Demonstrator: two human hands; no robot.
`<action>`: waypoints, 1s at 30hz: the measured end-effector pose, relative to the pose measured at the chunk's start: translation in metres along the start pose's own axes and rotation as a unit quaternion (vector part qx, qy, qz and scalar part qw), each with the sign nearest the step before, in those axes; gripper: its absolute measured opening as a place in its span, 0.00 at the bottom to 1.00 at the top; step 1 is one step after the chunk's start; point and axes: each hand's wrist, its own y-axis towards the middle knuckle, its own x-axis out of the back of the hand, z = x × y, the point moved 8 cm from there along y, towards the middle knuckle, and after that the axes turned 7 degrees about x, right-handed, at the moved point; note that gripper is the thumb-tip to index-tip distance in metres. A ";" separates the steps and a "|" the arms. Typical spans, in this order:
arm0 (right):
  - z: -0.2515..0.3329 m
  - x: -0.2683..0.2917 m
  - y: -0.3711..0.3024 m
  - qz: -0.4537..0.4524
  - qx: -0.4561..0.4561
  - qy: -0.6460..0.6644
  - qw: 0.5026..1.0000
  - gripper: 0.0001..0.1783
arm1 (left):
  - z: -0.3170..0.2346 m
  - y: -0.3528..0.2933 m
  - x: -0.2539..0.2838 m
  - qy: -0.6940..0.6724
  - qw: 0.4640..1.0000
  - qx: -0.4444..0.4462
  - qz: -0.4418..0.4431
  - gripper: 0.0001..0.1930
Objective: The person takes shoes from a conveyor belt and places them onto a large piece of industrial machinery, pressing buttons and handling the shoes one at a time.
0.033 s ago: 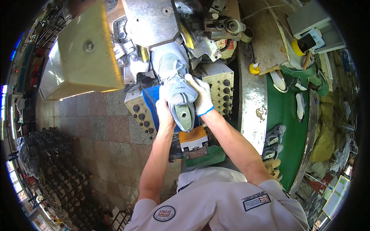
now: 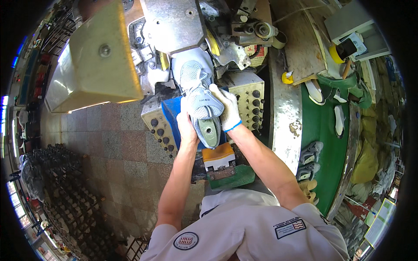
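Both my hands grip a light grey-blue mesh shoe upper [image 2: 204, 96] with laces, stretched over a grey-green shoe last [image 2: 209, 130]. Its toe points away from me, into a machine under a steel plate [image 2: 172, 26]; the heel end, with a round hole in the last, faces me. My bare left hand [image 2: 187, 126] wraps round the left side of the heel. On the right side, my right hand [image 2: 228, 108], in a white glove with a blue cuff, closes round the upper. Fingers beneath the shoe are hidden. An orange pad [image 2: 217, 152] sits just below the heel.
Control boxes with black knobs [image 2: 255, 103] flank the shoe. A large yellowish cover [image 2: 93, 56] hangs at the left. To the right, a green conveyor belt [image 2: 328, 161] carries grey shoes [image 2: 311, 152] and soles. Racks of dark shoe-like pieces [image 2: 65, 191] stand at the lower left.
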 end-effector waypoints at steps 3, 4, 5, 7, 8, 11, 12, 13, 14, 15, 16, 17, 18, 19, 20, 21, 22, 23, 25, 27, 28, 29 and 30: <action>-0.009 0.004 0.002 -0.006 -0.014 0.025 1.000 0.16 | -0.001 0.003 -0.001 0.034 0.999 -0.021 -0.007 0.17; -0.008 0.003 0.003 -0.004 -0.005 0.023 1.000 0.16 | -0.001 0.004 0.000 0.053 0.998 -0.032 -0.008 0.17; -0.008 0.003 0.001 -0.017 -0.005 0.028 0.999 0.19 | -0.002 0.004 0.000 0.072 0.996 -0.043 -0.008 0.17; 0.000 0.000 0.004 -0.007 0.062 -0.042 0.997 0.19 | -0.002 0.006 0.000 0.046 0.998 -0.046 0.005 0.16; 0.000 0.000 0.004 -0.004 0.060 -0.051 0.997 0.20 | -0.002 0.006 -0.001 0.032 0.998 -0.046 0.012 0.16; 0.005 0.000 0.003 -0.017 0.052 -0.064 0.996 0.22 | 0.000 0.015 0.004 0.041 0.998 -0.052 0.017 0.16; 0.006 0.000 0.002 -0.023 0.049 -0.065 0.996 0.22 | 0.001 0.016 0.005 0.053 0.997 -0.053 0.017 0.16; 0.005 0.001 -0.003 -0.034 0.045 -0.065 0.996 0.22 | -0.003 0.011 0.002 0.065 0.996 -0.051 0.016 0.16; 0.003 0.001 -0.005 -0.029 0.026 -0.041 0.998 0.21 | -0.005 0.007 -0.001 0.077 0.996 -0.049 0.016 0.16; 0.002 0.002 -0.006 -0.025 0.007 -0.016 1.000 0.20 | -0.002 0.007 -0.001 0.057 0.997 -0.041 0.017 0.18; 0.007 -0.003 -0.005 -0.016 -0.008 0.009 1.000 0.19 | -0.005 0.007 0.001 0.087 0.995 -0.047 0.017 0.19; 0.013 -0.008 -0.006 -0.008 -0.017 0.013 1.000 0.18 | -0.006 0.009 0.006 0.117 0.992 -0.053 0.017 0.21; 0.012 -0.011 -0.006 -0.003 -0.025 0.032 0.999 0.19 | -0.008 0.009 0.008 0.147 0.987 -0.060 0.017 0.23; 0.010 -0.011 -0.006 -0.003 -0.033 0.050 0.998 0.20 | -0.007 0.007 0.006 0.089 0.996 0.009 -0.013 0.29; 0.009 -0.009 -0.006 -0.002 -0.041 0.068 0.997 0.21 | -0.013 0.003 0.005 0.133 0.991 -0.002 -0.035 0.31; 0.013 -0.004 -0.009 0.008 -0.034 0.052 0.998 0.23 | -0.018 -0.003 0.007 0.177 0.983 -0.013 -0.058 0.32; 0.014 0.002 -0.016 -0.006 -0.037 0.027 0.999 0.24 | -0.023 -0.012 0.014 0.220 0.972 -0.024 -0.084 0.33; 0.016 0.013 -0.022 -0.022 -0.039 0.002 0.999 0.25 | -0.021 -0.019 0.020 0.163 0.981 -0.009 -0.106 0.34; 0.018 0.045 -0.034 -0.020 -0.011 -0.044 0.999 0.30 | -0.032 -0.046 0.015 0.184 0.973 -0.071 -0.122 0.32; 0.036 0.060 -0.060 -0.024 -0.015 -0.052 0.998 0.33 | -0.044 -0.070 0.004 0.207 0.962 -0.143 -0.103 0.32; 0.046 0.068 -0.073 -0.026 -0.014 -0.058 0.998 0.35 | -0.052 -0.078 -0.012 0.256 0.948 -0.163 -0.097 0.34; 0.050 0.078 -0.085 -0.027 -0.020 -0.061 0.998 0.35 | -0.060 -0.088 -0.030 0.305 0.930 -0.181 -0.093 0.36; 0.053 0.087 -0.097 -0.028 -0.027 -0.064 0.997 0.36 | -0.065 -0.095 -0.044 0.353 0.910 -0.198 -0.088 0.38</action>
